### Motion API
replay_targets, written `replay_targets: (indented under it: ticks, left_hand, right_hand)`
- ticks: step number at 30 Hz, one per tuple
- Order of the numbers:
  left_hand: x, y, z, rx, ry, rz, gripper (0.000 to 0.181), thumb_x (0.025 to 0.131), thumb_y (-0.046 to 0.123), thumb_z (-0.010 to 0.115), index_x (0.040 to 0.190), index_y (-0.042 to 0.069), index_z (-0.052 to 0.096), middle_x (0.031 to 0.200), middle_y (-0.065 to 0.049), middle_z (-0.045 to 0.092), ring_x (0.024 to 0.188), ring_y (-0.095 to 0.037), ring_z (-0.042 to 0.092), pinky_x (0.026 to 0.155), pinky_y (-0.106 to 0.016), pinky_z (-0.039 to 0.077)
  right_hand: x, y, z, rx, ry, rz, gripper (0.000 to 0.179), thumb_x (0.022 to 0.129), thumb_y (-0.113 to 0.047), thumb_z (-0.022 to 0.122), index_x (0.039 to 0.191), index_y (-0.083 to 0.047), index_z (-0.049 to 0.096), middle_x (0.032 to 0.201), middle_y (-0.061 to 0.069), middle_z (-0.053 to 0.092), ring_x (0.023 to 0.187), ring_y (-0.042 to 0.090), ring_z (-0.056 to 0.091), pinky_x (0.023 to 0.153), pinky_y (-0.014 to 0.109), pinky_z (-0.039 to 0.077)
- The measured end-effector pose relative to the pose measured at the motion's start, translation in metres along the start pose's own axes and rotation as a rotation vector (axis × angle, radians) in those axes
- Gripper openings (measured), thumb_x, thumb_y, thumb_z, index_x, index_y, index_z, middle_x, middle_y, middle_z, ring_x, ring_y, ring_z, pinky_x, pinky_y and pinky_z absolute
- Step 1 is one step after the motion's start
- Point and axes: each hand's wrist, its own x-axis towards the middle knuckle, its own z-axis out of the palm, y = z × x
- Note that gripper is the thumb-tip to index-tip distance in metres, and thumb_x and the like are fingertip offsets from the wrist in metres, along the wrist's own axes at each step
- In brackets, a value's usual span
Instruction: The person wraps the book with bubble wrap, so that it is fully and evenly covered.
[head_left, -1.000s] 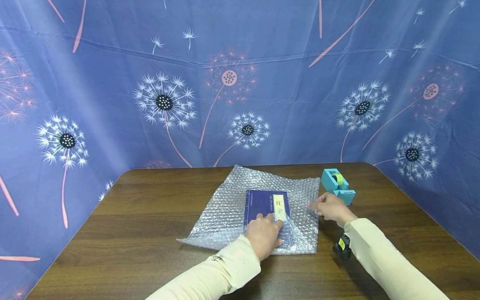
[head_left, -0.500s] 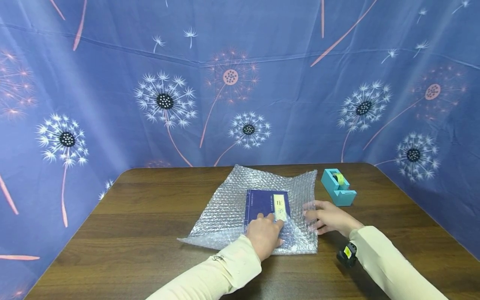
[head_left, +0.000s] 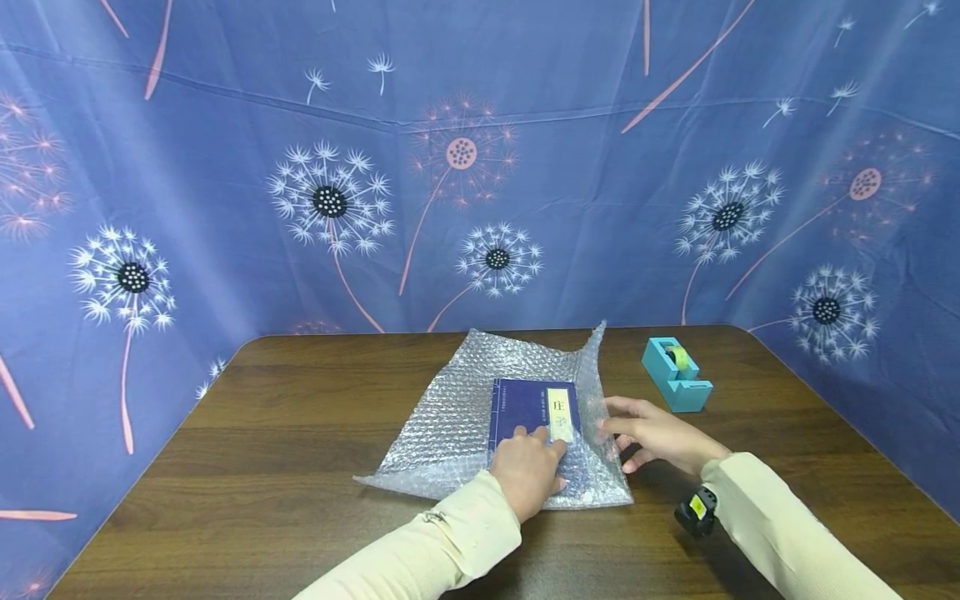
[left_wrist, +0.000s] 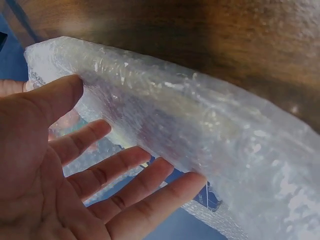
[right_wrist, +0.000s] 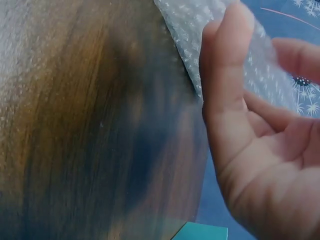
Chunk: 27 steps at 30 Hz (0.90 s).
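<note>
One sheet of dimpled, glossy bubble wrap [head_left: 442, 421] lies on the counter [head_left: 300, 417]. On it sits one flat blue book [head_left: 522, 404], partly hidden beneath folded film and my left hand [head_left: 527, 471], pressing with outstretched fingers. My right hand [head_left: 663, 435], fingers parted, touches the upturned edge. One boxy turquoise tape dispenser [head_left: 675, 379] stands nearby, cropped in the right-wrist view.

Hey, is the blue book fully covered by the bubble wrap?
No, the upper part of the blue book shows bare, with bubble wrap folded over its lower part.
</note>
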Motion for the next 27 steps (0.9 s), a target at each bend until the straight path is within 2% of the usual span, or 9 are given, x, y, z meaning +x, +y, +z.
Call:
replay_targets:
  ticks: [4, 8, 13, 18, 21, 24, 27]
  left_hand:
    - [0.001, -0.002, 0.0, 0.006, -0.008, 0.01, 0.044, 0.088, 0.057, 0.071, 0.123, 0.029, 0.069, 0.101, 0.003, 0.066, 0.086, -0.016, 0.063, 0.067, -0.026, 0.054]
    - [0.0, -0.003, 0.002, 0.005, 0.013, 0.022, 0.046, 0.088, 0.057, 0.071, 0.124, 0.029, 0.069, 0.102, 0.003, 0.067, 0.083, -0.014, 0.062, 0.068, -0.025, 0.053]
    - [-0.001, -0.004, 0.005, -0.009, 0.048, 0.026, 0.046, 0.087, 0.057, 0.072, 0.122, 0.027, 0.07, 0.102, 0.003, 0.068, 0.082, -0.014, 0.064, 0.067, -0.026, 0.053]
    - [-0.003, -0.003, 0.008, -0.028, 0.117, -0.017, 0.052, 0.083, 0.059, 0.076, 0.106, 0.015, 0.063, 0.091, 0.002, 0.066, 0.076, -0.014, 0.063, 0.062, -0.025, 0.052]
    - [-0.004, -0.002, 0.01, -0.034, 0.144, -0.055, 0.057, 0.08, 0.061, 0.077, 0.101, 0.012, 0.056, 0.086, 0.001, 0.062, 0.073, -0.014, 0.061, 0.058, -0.025, 0.051]
    - [-0.004, -0.001, 0.01, -0.018, 0.148, -0.076, 0.058, 0.079, 0.063, 0.077, 0.099, 0.013, 0.055, 0.083, 0.001, 0.059, 0.073, -0.014, 0.06, 0.057, -0.025, 0.05]
    - [-0.004, -0.001, 0.01, -0.003, 0.132, -0.072, 0.056, 0.08, 0.063, 0.076, 0.096, 0.014, 0.058, 0.082, 0.002, 0.059, 0.073, -0.013, 0.059, 0.058, -0.024, 0.05]
  right_hand:
    - [0.002, -0.002, 0.001, 0.055, -0.073, 0.0, 0.072, 0.105, -0.027, 0.052, 0.156, 0.011, 0.019, 0.119, 0.017, 0.059, 0.089, 0.021, 0.06, 0.069, 0.038, 0.059]
    - [0.002, 0.003, -0.002, 0.142, -0.165, -0.044, 0.069, 0.104, -0.016, 0.044, 0.157, 0.011, 0.009, 0.115, 0.014, 0.053, 0.091, 0.02, 0.059, 0.07, 0.035, 0.058]
    - [0.001, 0.011, -0.004, 0.133, -0.235, -0.106, 0.079, 0.097, -0.003, 0.056, 0.158, 0.01, 0.006, 0.117, 0.016, 0.054, 0.088, 0.018, 0.06, 0.073, 0.031, 0.056]
    - [0.001, 0.013, -0.003, 0.043, -0.257, -0.135, 0.092, 0.092, -0.008, 0.072, 0.159, 0.006, 0.01, 0.117, 0.016, 0.054, 0.081, 0.016, 0.062, 0.067, 0.028, 0.051]
    - [0.002, 0.011, -0.001, -0.019, -0.245, -0.158, 0.094, 0.091, -0.011, 0.075, 0.159, 0.006, 0.014, 0.115, 0.015, 0.053, 0.079, 0.016, 0.062, 0.064, 0.029, 0.049]
    - [0.004, 0.009, 0.002, -0.07, -0.22, -0.182, 0.086, 0.095, -0.016, 0.071, 0.159, 0.006, 0.017, 0.115, 0.015, 0.054, 0.084, 0.017, 0.061, 0.067, 0.03, 0.051]
    - [0.005, 0.008, 0.0, -0.046, -0.215, -0.169, 0.074, 0.103, -0.02, 0.058, 0.159, 0.006, 0.017, 0.118, 0.014, 0.054, 0.09, 0.019, 0.058, 0.072, 0.033, 0.053]
